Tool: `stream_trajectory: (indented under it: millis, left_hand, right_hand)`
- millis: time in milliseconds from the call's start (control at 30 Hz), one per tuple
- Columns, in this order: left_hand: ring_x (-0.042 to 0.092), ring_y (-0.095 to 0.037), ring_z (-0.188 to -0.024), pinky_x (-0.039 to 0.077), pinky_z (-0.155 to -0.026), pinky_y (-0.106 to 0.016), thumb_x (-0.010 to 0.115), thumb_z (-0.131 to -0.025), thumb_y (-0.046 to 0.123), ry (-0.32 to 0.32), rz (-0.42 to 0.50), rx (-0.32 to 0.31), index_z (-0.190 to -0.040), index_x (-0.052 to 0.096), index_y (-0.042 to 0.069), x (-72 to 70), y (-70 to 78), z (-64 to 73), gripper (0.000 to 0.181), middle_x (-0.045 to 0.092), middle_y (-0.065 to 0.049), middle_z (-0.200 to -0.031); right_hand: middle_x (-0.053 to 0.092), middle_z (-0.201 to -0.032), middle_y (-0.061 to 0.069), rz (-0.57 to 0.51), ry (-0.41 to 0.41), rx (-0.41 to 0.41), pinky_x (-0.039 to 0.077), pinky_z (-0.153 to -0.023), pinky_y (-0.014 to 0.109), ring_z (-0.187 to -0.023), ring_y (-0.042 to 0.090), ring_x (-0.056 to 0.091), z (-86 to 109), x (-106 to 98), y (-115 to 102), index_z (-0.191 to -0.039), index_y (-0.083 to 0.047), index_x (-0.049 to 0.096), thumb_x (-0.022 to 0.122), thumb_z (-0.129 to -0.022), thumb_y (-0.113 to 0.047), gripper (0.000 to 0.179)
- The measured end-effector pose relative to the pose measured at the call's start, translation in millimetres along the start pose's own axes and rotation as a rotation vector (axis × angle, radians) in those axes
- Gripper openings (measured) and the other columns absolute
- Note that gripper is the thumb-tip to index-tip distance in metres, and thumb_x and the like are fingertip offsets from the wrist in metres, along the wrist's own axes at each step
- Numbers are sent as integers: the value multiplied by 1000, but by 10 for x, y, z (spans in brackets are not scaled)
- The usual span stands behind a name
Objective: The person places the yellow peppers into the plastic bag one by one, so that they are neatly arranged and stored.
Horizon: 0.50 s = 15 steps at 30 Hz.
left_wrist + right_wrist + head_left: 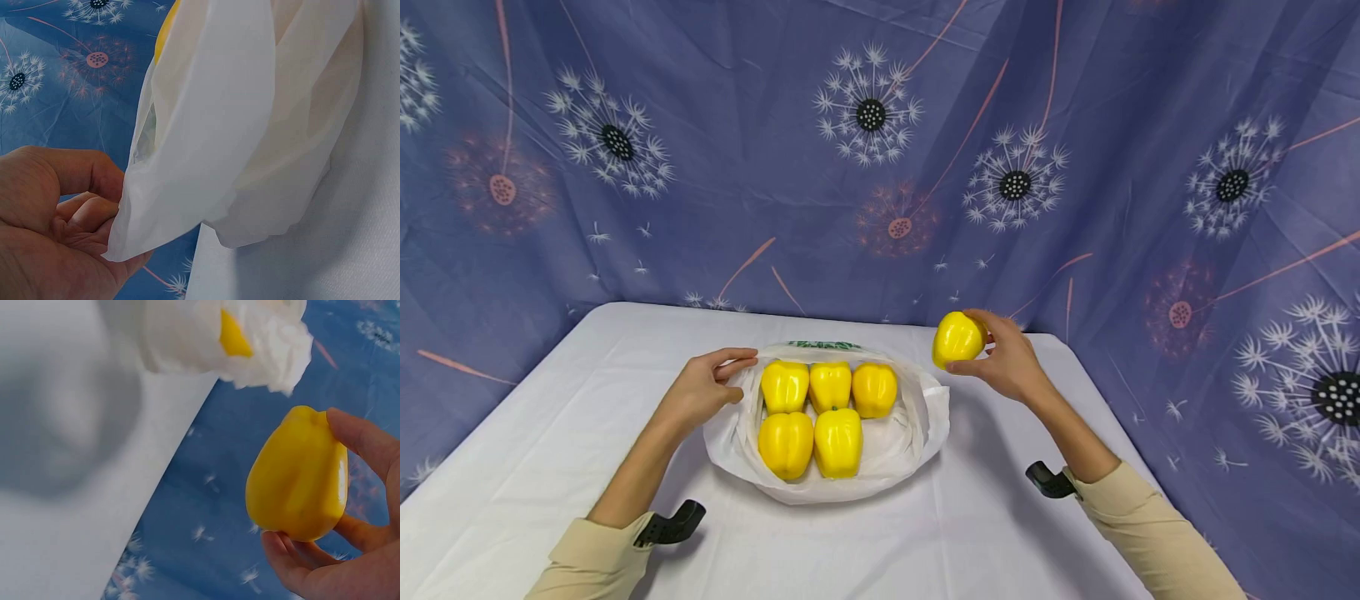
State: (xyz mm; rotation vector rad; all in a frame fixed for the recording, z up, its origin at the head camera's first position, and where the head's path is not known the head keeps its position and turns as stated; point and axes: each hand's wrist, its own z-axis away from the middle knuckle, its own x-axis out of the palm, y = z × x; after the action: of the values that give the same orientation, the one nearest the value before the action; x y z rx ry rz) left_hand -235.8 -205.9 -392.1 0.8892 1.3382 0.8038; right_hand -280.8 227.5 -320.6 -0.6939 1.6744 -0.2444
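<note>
A white plastic bag (741, 460) lies with its mouth spread wide on the table. Inside it sit several yellow bell peppers (786, 446), grouped toward the left and back, with their stem ends hidden or facing various ways. At the bag's left rim, my left hand (702, 390) holds the edge with curled fingers; in the left wrist view the thin plastic covers part of the fingertips. Beyond the right rim, raised over the table, another yellow bell pepper (297, 481) is gripped between the thumb and fingers of my right hand (1009, 357).
A white cloth (550, 442) covers the table. Behind and to both sides hangs a blue curtain (760, 167) with dandelion prints, close to the table's back edge. A black wrist mount (673, 523) sticks out from the left sleeve, another from the right sleeve (1120, 492).
</note>
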Motion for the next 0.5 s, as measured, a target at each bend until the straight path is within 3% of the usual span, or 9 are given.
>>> stream_trajectory:
  millis: [133,333,500]
  left_hand:
    - [48,-29,-133,46,-68,-22,59,-82,-7,4,-5,5,-150,50,9,-3,-5,-3,70,57,-16,-146]
    - [41,-32,-145,47,-71,-21,60,-83,-7,4,-6,3,-150,50,8,-2,2,-7,69,57,-16,-146]
    - [44,-30,-140,46,-69,-21,59,-82,-7,6,-5,9,-149,50,7,-5,3,-6,70,57,-17,-146]
  right_hand:
    - [54,-145,12,-35,-41,-23,50,-96,51,-118,35,56,29,20,-138,-150,-16,48,90,-73,-31,89]
    - [52,-149,9,-98,-100,-55,48,-103,53,-124,34,56,92,67,-326,-151,-19,47,90,-73,-27,89]
    - [51,-149,7,-122,-141,-88,48,-105,51,-125,31,56,162,118,-461,-150,-22,48,91,-72,-27,90]
